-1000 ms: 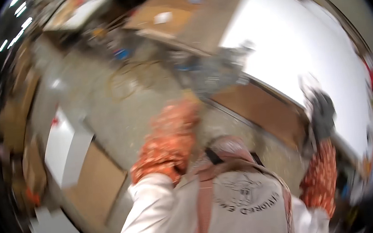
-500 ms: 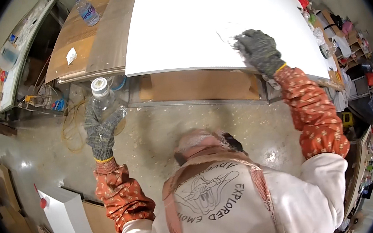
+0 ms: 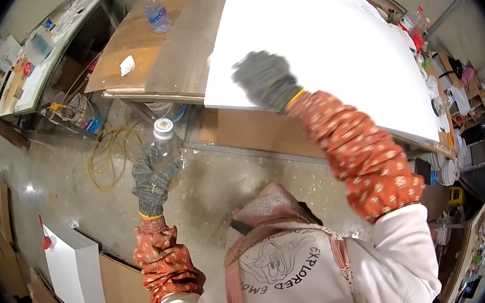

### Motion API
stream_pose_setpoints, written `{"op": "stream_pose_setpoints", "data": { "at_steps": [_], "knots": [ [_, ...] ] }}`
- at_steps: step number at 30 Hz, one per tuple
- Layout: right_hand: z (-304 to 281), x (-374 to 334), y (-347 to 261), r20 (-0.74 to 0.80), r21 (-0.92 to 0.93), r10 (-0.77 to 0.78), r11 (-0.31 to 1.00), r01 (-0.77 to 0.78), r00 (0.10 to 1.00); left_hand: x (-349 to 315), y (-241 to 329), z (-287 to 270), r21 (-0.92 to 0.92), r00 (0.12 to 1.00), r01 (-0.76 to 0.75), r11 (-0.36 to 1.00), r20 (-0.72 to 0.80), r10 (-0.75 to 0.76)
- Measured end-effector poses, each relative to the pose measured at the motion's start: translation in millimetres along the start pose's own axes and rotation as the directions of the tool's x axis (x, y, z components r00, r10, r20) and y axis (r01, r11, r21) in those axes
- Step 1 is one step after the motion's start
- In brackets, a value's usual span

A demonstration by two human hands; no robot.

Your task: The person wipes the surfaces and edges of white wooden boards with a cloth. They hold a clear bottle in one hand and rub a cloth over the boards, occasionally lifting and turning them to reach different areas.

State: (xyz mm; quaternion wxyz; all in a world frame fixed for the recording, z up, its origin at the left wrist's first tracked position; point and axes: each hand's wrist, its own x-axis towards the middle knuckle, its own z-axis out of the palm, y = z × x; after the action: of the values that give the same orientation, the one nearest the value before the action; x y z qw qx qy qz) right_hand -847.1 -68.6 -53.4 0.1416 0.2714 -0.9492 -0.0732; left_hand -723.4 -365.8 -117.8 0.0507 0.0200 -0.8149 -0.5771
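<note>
My left hand [image 3: 150, 182], in a grey knit glove, is wrapped round a clear plastic bottle [image 3: 166, 149] with a white cap. It holds the bottle upright in front of the table's near edge. My right hand [image 3: 267, 81], gloved the same way, is over the left near part of a large white panel [image 3: 331, 41]. Motion blurs its fingers, and whatever may lie under the palm is hidden. The panel rests on the table, with its near edge beside my right wrist.
A second plastic bottle [image 3: 157, 12] and a crumpled white scrap [image 3: 127, 65] stand on the brown boards [image 3: 114, 52] left of the panel. Coiled hose [image 3: 110, 159] lies on the floor. A white block-like stack [image 3: 75, 272] stands at lower left. Clutter lines the right side.
My right hand has swept left across the white panel, from its right near part to its left. My left hand still grips the bottle. The view has shifted, so the table sits farther right.
</note>
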Motion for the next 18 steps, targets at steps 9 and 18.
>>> {"op": "stream_pose_setpoints", "data": {
  "at_steps": [9,18],
  "knots": [
    [51.9,56.2,25.5,-0.139,-0.138,0.105,0.983,-0.124,0.985,6.6,1.5,-9.6,0.27,0.988,-0.152,0.951,0.017,0.153],
    [16.8,30.4,64.2,0.082,-0.065,0.264,0.964,-0.259,0.961,51.1,17.6,-16.5,0.258,0.969,-0.227,0.939,0.153,0.192]
  ]
}}
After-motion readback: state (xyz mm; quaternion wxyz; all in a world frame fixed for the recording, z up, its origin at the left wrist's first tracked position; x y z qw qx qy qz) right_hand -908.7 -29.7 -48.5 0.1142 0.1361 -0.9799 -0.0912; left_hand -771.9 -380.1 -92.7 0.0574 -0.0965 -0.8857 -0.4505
